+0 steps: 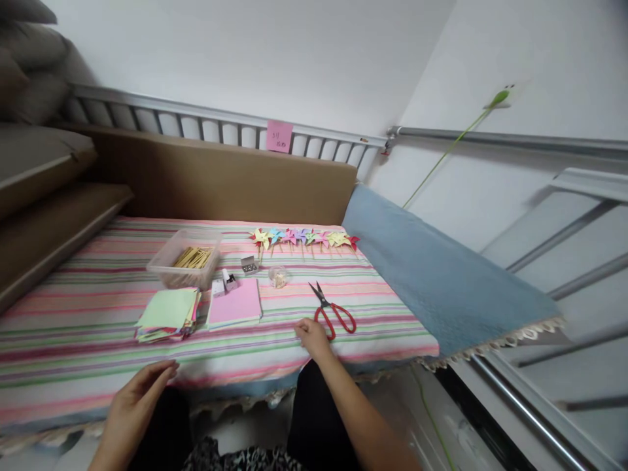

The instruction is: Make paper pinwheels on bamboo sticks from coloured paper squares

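Observation:
My left hand (138, 400) is over the table's front edge, fingers stretched out and thumb a little apart, with nothing seen in it. Its nearest thing is a stack of coloured paper squares (169, 309), pale green on top. My right hand (313, 336) rests on the striped cloth (275, 350) with its fingers curled in; whatever they may hold is hidden. Right beside it lie red-handled scissors (334, 314), blades slightly apart and pointing away. A neater paper stack with a pink top (241, 302) lies between the hands, small boxes (218, 288) on its corner.
A clear plastic tub (159, 258) holds many short wooden sticks (193, 257). Nearby are a small open box of tiny pieces (249, 265) and a round clear container (279, 277). Several paper pinwheels (300, 237) lie in a row at the back, before a brown board (235, 180).

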Tool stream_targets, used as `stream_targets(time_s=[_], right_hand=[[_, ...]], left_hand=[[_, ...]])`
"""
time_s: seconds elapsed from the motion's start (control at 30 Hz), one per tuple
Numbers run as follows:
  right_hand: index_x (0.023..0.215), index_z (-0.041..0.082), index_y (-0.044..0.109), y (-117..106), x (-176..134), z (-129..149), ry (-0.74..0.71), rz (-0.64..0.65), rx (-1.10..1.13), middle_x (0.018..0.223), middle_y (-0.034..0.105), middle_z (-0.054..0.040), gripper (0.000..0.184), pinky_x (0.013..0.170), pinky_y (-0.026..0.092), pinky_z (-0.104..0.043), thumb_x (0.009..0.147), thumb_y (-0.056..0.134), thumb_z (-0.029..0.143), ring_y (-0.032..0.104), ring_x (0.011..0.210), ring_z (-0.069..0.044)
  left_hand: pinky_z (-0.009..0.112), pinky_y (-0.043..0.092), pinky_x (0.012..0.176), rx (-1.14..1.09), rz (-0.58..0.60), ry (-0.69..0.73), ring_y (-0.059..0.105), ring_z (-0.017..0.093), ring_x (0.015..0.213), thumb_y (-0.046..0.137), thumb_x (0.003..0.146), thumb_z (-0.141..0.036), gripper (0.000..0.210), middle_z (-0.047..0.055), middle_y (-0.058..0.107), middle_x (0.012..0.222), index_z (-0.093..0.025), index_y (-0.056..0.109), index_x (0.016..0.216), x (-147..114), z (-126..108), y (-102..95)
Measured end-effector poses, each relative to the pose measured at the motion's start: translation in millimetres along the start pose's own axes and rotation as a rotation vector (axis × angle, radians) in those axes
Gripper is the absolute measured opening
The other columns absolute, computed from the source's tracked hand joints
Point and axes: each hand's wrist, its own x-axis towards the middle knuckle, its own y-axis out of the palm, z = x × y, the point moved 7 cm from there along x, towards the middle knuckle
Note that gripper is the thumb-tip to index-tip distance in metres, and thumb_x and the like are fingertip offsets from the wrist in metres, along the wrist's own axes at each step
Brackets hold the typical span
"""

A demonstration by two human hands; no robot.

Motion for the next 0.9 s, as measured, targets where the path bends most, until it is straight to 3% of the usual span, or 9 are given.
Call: stream_targets(time_s=[0.13, 0.3, 0.47, 0.73, 0.9], right_hand=[[0.072, 0.017, 0.060, 0.6, -0.6, -2.9, 0.027, 0.026, -0.016, 0.059, 0.060, 0.0040, 0.011, 0.046, 0.043, -0.021, 0.082, 0.055, 0.016, 0.054, 0.044, -0.010], [0.086, 0.012, 0.061, 3.8, -4.0, -4.3, 0.043, 0.073, -0.063, 0.071, 0.061, 0.0027, 0.017, 0.054, 0.049, -0.022, 0.090, 0.057, 0.028, 0.055, 0.054, -0.007], [0.093, 0.012, 0.061, 1.5, -9.3, -3.7, 0.030, 0.091, -0.100, 0.080, 0.063, -0.0001, 0.021, 0.058, 0.052, -0.024, 0.092, 0.055, 0.032, 0.059, 0.062, -0.009], [0.085, 0.014, 0.065, -8.6, -21.4, 4.0, -0.080, 0.042, -0.109, 0.076, 0.067, -0.0009, 0.015, 0.059, 0.049, -0.026, 0.084, 0.059, 0.027, 0.061, 0.060, -0.012], [0.078, 0.018, 0.068, -11.6, -26.1, 5.8, -0.136, 0.007, -0.091, 0.071, 0.070, -0.0035, 0.019, 0.055, 0.047, -0.026, 0.075, 0.053, 0.029, 0.063, 0.058, -0.017]], left_hand=[[0.035, 0.045, 0.093, 0.112, 0.017, 0.128, 0.064, 0.028, 0.094, 0.071, 0.068, -0.044, 0.021, 0.005, 0.074, 0.091, -0.027, 0.074, 0.080, -18.0, 0.5, 3.3], [0.037, 0.048, 0.087, 0.253, 0.017, 0.295, 0.066, 0.025, 0.088, 0.062, 0.074, -0.044, 0.026, 0.006, 0.074, 0.089, -0.022, 0.072, 0.083, -4.9, 8.9, 19.8], [0.035, 0.051, 0.080, 0.277, -0.014, 0.306, 0.067, 0.024, 0.083, 0.058, 0.076, -0.042, 0.026, 0.007, 0.074, 0.085, -0.020, 0.070, 0.082, 7.1, 11.7, 22.2], [0.033, 0.052, 0.078, 0.332, -0.104, 0.339, 0.068, 0.021, 0.080, 0.052, 0.079, -0.039, 0.027, 0.008, 0.073, 0.084, -0.017, 0.067, 0.085, 6.8, 11.5, 15.1], [0.036, 0.048, 0.088, 0.477, -0.197, 0.412, 0.063, 0.023, 0.096, 0.049, 0.080, -0.035, 0.029, 0.012, 0.069, 0.100, -0.015, 0.066, 0.094, 29.9, -15.9, 3.4]])
